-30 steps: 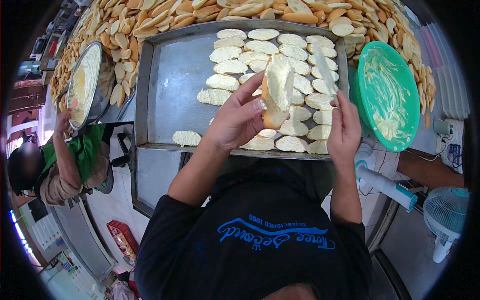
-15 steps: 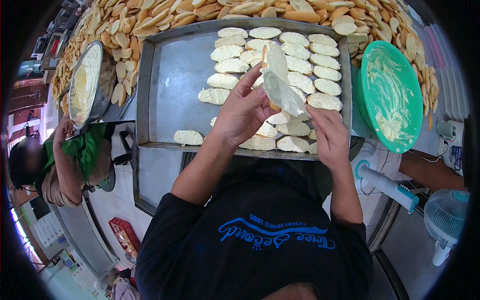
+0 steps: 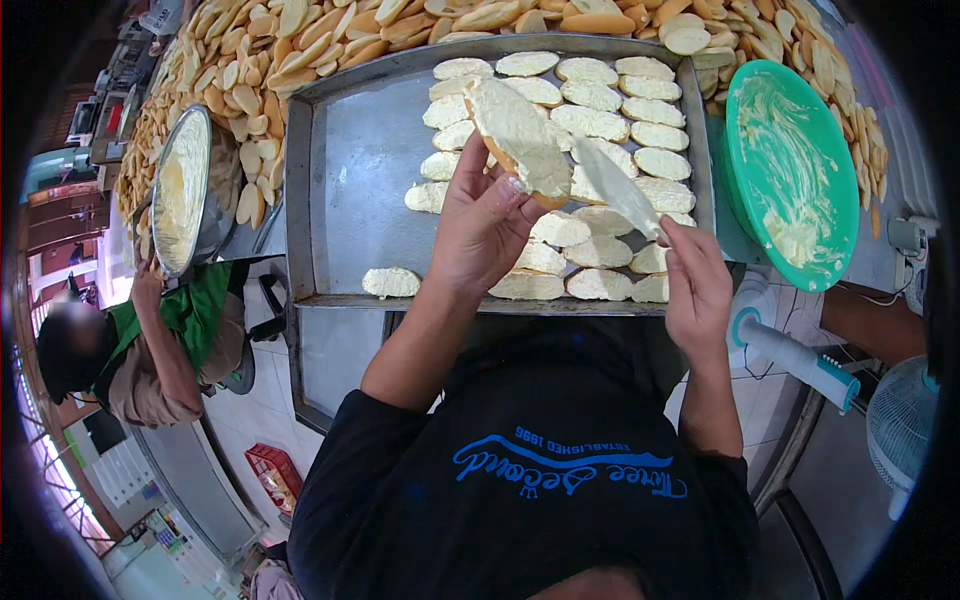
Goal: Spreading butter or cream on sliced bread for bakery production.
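Note:
My left hand [image 3: 487, 222] grips a bread slice [image 3: 520, 135] from below, tilted so that its cream-covered face shows. In my right hand [image 3: 697, 285] is a spreading knife [image 3: 616, 188], its broad blade coated with pale cream and held just right of the slice. Both hands hover above a large metal tray [image 3: 350, 170]. Rows of cream-covered bread slices [image 3: 590, 122] fill the tray's middle and right side, partly hidden behind my hands. One coated slice [image 3: 391, 282] lies alone near the tray's front edge, at the left.
A green basin [image 3: 790, 170] with cream smeared inside stands right of the tray. Plain bread slices [image 3: 330, 40] are heaped along the back. At the left, a co-worker [image 3: 170, 340] reaches to a metal bowl [image 3: 183, 190] of cream. A fan [image 3: 900, 430] stands at lower right.
The knife has come away from the slice toward the right and down. My left hand has turned the slice, so its coated face shows more fully. The whole view has shifted slightly.

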Tool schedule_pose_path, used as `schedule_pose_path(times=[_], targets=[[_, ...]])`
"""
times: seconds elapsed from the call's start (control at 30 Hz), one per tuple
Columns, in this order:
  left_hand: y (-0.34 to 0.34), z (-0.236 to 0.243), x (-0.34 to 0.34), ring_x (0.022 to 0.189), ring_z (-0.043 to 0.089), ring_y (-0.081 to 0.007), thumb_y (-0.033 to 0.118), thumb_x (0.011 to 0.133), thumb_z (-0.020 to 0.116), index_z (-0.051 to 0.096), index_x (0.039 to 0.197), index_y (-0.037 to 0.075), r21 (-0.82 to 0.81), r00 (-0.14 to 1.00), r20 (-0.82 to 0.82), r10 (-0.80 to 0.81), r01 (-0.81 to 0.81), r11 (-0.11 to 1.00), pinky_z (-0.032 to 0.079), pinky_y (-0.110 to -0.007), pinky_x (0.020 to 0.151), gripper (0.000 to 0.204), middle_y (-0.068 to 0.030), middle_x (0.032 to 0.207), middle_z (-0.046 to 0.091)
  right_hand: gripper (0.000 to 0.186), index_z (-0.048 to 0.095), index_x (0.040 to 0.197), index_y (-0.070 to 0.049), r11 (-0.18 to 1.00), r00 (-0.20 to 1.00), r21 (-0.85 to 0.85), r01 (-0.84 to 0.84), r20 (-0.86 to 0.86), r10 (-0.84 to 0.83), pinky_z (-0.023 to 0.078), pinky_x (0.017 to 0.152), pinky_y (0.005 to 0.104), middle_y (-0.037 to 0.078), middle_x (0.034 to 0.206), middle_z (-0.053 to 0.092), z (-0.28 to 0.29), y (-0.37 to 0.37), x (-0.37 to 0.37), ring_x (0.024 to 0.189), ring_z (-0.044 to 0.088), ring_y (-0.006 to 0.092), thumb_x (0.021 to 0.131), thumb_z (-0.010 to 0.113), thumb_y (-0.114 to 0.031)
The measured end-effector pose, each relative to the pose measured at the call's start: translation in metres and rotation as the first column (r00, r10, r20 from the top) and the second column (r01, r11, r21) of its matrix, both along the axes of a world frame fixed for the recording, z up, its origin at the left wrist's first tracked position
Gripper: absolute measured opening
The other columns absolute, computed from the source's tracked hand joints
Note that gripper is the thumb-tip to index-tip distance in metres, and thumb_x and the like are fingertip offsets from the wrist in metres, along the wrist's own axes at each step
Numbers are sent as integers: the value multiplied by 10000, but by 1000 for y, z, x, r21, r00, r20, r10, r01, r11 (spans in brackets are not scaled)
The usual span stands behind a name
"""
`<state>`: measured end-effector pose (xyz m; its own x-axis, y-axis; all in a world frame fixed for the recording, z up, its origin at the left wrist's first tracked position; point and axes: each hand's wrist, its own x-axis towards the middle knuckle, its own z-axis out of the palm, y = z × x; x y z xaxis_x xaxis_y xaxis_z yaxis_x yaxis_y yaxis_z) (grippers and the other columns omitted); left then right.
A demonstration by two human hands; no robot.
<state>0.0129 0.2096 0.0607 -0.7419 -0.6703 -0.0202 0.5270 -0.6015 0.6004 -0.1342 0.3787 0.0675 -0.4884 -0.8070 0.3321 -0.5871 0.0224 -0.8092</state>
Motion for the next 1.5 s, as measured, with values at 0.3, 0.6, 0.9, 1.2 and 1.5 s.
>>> schedule_pose_path(times=[0.3, 0.6, 0.9, 1.2, 1.5], targets=[[-2, 5, 6, 1072, 518, -249, -31, 751, 611, 292, 1314, 74, 13, 996, -55, 73, -73, 997, 484, -359, 864, 656, -130, 1199, 473, 376, 616, 1077, -75, 991, 960, 111, -69, -263, 96, 414, 702, 313, 84, 862, 562, 4, 3, -5, 779, 508, 242, 734, 533, 56], [-2, 5, 6, 1080, 511, -242, -60, 667, 688, 318, 1307, 50, -213, 994, 48, 102, -89, 973, 463, -362, 884, 748, -135, 1203, 480, 360, 629, 1059, -85, 999, 989, -29, 17, -147, -21, 408, 695, 304, 83, 872, 556, 11, -6, 0, 771, 507, 234, 740, 534, 52], [-11, 7, 18, 1066, 521, -233, -87, 667, 671, 318, 1307, 52, -347, 956, 13, 294, -271, 898, 454, -359, 901, 745, -134, 1221, 468, 436, 634, 1061, -115, 979, 938, 203, -12, -338, 82, 403, 723, 316, 94, 872, 544, 5, 9, -7, 795, 502, 240, 673, 540, 59], [-12, 3, 30, 1047, 530, -254, -102, 706, 610, 310, 1299, 40, -302, 954, 8, 300, -283, 910, 483, -377, 864, 680, -151, 1182, 481, 351, 632, 1040, -77, 993, 981, 55, -106, -156, 113, 417, 689, 304, 99, 859, 551, 5, -24, 13, 765, 512, 242, 730, 534, 56], [-80, 20, 142, 947, 546, -166, 50, 760, 543, 388, 1209, 10, -466, 835, 509, 210, 62, 883, 441, -275, 801, 477, -118, 1059, 557, 270, 602, 1068, -15, 985, 994, 170, -7, -107, 26, 423, 776, 274, 133, 936, 574, -14, 1, -8, 868, 552, 216, 825, 491, 28]])
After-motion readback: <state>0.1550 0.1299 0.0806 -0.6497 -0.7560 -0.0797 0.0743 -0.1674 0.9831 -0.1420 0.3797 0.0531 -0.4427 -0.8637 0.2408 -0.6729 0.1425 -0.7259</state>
